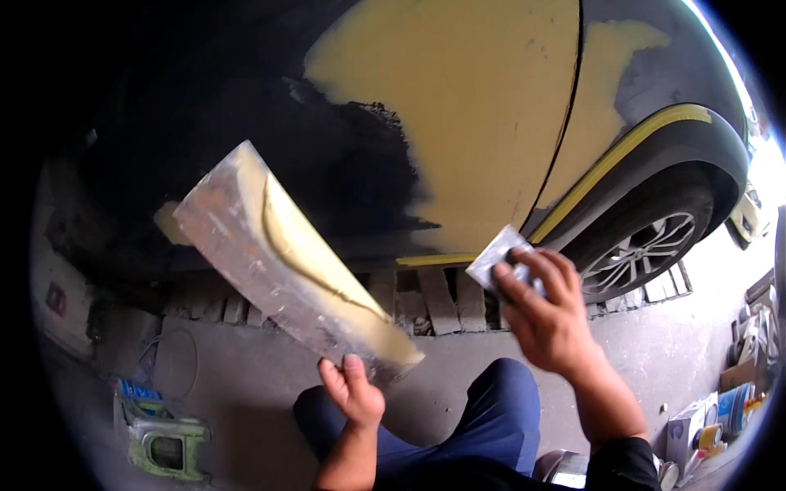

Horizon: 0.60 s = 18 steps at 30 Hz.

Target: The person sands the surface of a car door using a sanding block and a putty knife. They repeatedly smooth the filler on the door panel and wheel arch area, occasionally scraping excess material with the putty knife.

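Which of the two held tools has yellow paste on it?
The long board in the left hand, with yellow paste along one edge; the small plate in the right hand looks grey where visible.

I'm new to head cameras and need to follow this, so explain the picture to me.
There is no machine here: one person works with two bare hands. The picture comes from the left of two wide cameras worn on the head, looking down, so straight edges bend near the rim.

The left hand grips a broad flat board carrying yellow paste. The right hand holds a small flat spreader.

Ahead is a dark car body with a large yellow coating, plus yellow tape over the wheel. Whether the spreader touches the car is unclear.
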Each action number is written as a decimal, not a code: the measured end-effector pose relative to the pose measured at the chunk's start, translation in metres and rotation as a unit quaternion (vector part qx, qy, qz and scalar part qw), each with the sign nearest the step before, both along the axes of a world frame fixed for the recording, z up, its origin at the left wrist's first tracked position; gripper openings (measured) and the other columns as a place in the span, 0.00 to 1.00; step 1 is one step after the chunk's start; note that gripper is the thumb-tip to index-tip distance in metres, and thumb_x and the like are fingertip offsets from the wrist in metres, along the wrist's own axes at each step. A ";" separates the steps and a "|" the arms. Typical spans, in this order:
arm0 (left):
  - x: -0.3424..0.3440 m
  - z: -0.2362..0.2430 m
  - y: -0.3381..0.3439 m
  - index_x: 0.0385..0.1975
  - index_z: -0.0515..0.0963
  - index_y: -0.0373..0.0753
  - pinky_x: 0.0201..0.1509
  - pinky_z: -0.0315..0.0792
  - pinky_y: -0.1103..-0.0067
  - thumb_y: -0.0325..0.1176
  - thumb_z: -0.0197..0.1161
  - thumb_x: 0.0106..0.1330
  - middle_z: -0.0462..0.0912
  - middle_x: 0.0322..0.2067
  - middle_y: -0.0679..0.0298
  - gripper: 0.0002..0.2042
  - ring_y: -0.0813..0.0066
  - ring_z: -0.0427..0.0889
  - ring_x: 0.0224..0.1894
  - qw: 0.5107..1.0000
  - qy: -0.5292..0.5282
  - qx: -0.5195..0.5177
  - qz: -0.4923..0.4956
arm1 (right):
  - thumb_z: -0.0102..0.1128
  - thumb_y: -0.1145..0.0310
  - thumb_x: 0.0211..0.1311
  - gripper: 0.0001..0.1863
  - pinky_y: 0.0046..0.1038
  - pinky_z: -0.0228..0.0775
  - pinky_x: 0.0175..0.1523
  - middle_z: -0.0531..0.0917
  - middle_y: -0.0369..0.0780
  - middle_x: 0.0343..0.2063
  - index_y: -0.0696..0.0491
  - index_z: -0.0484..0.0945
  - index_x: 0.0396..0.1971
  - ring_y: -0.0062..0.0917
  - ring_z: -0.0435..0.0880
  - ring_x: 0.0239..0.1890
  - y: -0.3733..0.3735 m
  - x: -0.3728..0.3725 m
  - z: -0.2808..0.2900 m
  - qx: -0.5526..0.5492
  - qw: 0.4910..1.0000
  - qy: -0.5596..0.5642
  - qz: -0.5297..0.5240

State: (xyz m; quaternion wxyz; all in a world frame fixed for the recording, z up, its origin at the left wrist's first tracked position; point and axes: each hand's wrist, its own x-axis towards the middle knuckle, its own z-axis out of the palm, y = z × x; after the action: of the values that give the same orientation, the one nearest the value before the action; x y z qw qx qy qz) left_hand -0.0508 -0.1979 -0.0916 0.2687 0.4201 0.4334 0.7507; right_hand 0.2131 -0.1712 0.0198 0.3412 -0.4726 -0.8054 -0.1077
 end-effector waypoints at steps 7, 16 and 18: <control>0.010 0.007 -0.010 0.51 0.68 0.31 0.50 0.68 0.79 0.31 0.53 0.75 0.76 0.44 0.61 0.12 0.78 0.71 0.44 0.998 -0.010 0.041 -0.043 | 0.69 0.66 0.51 0.26 0.42 0.68 0.55 0.76 0.42 0.56 0.45 0.80 0.55 0.44 0.74 0.55 -0.005 -0.064 0.018 -0.006 0.993 0.074 0.096; 0.022 0.019 -0.002 0.42 0.74 0.30 0.47 0.70 0.76 0.32 0.55 0.74 0.76 0.41 0.57 0.09 0.72 0.74 0.42 0.992 0.116 0.055 0.019 | 0.66 0.69 0.50 0.25 0.42 0.68 0.53 0.78 0.39 0.53 0.44 0.80 0.53 0.44 0.75 0.54 -0.004 -0.041 -0.015 -0.057 0.992 0.003 0.116; 0.009 0.028 0.003 0.50 0.70 0.28 0.55 0.68 0.73 0.31 0.54 0.75 0.74 0.50 0.52 0.13 0.69 0.73 0.50 0.976 0.164 0.142 0.026 | 0.66 0.67 0.53 0.26 0.45 0.67 0.54 0.77 0.40 0.54 0.45 0.78 0.55 0.46 0.72 0.56 0.006 -0.016 -0.026 -0.078 0.992 0.014 0.101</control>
State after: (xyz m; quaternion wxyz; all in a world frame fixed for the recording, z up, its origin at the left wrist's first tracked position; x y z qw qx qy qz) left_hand -0.0414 -0.1951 -0.0640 0.1119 0.5598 0.3715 0.7322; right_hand 0.1972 -0.1653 -0.0060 0.3241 -0.4155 -0.8499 -0.0033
